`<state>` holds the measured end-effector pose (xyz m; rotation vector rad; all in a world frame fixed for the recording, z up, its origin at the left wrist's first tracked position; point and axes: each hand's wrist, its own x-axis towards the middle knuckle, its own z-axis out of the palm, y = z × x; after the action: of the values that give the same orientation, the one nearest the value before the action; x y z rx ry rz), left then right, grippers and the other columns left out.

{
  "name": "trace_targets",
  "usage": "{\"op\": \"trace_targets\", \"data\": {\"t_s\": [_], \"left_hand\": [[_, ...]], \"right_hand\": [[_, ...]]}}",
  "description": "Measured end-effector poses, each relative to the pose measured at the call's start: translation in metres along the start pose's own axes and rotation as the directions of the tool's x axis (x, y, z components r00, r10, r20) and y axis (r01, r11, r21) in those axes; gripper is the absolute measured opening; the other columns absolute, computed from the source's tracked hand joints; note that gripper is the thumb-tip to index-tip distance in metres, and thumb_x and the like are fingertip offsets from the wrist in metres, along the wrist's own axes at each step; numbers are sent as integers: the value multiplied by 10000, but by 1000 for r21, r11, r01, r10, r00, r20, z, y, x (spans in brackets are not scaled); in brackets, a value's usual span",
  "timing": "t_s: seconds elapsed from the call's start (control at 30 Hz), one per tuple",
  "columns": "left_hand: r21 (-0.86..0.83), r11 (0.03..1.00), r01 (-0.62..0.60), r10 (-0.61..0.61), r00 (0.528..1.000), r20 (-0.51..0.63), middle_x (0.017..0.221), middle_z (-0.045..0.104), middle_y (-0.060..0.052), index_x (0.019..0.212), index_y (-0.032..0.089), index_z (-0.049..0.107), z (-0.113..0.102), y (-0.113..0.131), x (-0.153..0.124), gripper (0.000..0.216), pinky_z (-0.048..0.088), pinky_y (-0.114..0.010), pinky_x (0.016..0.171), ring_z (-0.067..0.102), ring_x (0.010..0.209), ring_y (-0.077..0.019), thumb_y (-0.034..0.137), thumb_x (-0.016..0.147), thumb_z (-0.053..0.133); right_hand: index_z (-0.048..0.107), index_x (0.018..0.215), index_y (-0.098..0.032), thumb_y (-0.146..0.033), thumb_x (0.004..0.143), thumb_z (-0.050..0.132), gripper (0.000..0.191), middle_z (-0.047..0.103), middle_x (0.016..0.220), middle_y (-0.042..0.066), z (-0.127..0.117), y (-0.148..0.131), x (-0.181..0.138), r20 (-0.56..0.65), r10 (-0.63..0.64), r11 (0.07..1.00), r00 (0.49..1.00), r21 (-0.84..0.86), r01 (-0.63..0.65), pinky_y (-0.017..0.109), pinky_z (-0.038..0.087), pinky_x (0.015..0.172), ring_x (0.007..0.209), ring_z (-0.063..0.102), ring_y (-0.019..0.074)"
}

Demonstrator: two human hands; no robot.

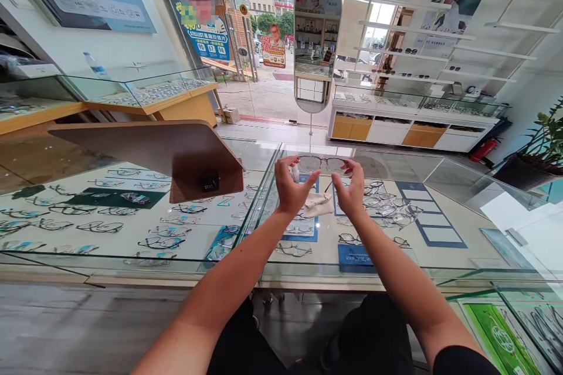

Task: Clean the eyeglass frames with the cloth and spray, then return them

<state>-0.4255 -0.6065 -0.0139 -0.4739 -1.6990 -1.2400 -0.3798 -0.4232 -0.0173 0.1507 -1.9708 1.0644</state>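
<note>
A pair of thin-rimmed eyeglasses (324,160) is held up above the glass counter, its lenses facing across the counter. My left hand (294,186) pinches the left end of the frame between thumb and fingers. On the opposite end my right hand (350,188) has a similar grip, fingertips partly hidden by the frame. Below the glasses lies a crumpled beige cloth (318,205). A small white bottle (294,172) shows just behind my left fingers, partly covered. To the right of my right hand is a tangled pile of eyeglasses (387,204).
The glass display counter (444,258) holds rows of eyeglasses (99,227). A brown board-like stand (176,149) rises at the left. An oval mirror (317,41) stands beyond the counter. A blue-framed tray (433,214) lies right, and a potted plant (545,140) stands far right.
</note>
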Motion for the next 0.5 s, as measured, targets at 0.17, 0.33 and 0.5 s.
{"op": "trace_targets", "data": {"t_s": [0.17,0.33,0.5], "left_hand": [[-30,999,40,-40,999,3,1122,689,-103,1258,193,632,2,0,1,602,531,-430,928,648,990,-247,588,883,888],[-80,995,51,-51,999,7,1138,705,-93,1282,197,639,3,24,41,577,526,-411,914,651,999,-238,541,892,888],[-148,986,-71,58,994,-89,1249,732,-105,1333,236,624,-6,79,113,585,543,-422,936,689,1105,-255,548,910,878]], "right_hand": [[613,1302,-205,-653,969,656,561,652,1096,78,7,-1,-1,-61,35,999,998,20,-34,471,528,956,1028,619,269],[586,1333,-211,-625,969,675,559,623,1076,53,0,-31,35,-100,20,993,995,118,-8,443,552,910,983,635,244],[588,1415,-265,-550,983,728,536,655,1191,88,-35,-94,96,-199,-193,969,961,117,219,497,576,996,1102,660,272]]}}
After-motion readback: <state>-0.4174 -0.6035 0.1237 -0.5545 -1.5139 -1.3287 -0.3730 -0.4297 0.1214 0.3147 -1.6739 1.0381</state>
